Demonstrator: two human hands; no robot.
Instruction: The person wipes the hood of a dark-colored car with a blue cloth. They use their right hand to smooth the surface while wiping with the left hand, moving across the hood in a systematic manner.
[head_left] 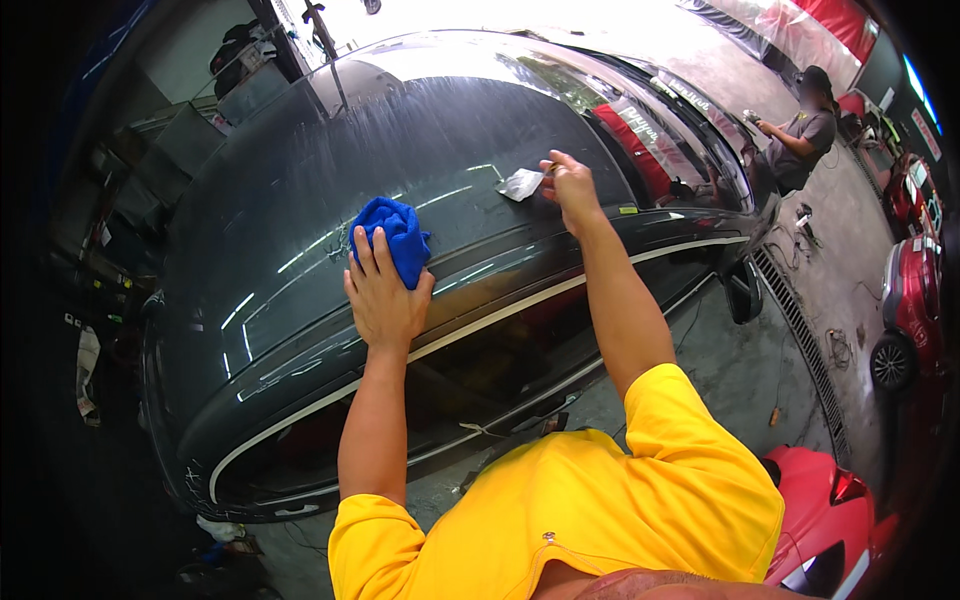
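Observation:
Beneath me is the dark, glossy roof of a car (260, 190), with pale streaks across its far part. My left hand (387, 300) presses a bunched blue cloth (400, 235) onto the roof near the side edge, its fingers laid over the cloth. Farther right, my right hand (572, 190) is closed around the end of a small, pale, flat piece like a scraper blade (521, 184). That piece lies at or just above the roof surface; I cannot tell whether it touches. Its gripped end is mostly hidden by my fingers.
The windshield (670, 140) and side mirror (742, 290) are to the right. A co-worker (805, 135) in a dark cap is beyond them, something small in hand. A floor drain grate (800, 340) and red cars (912, 310) lie right; a grey cabinet (255, 92) stands far left.

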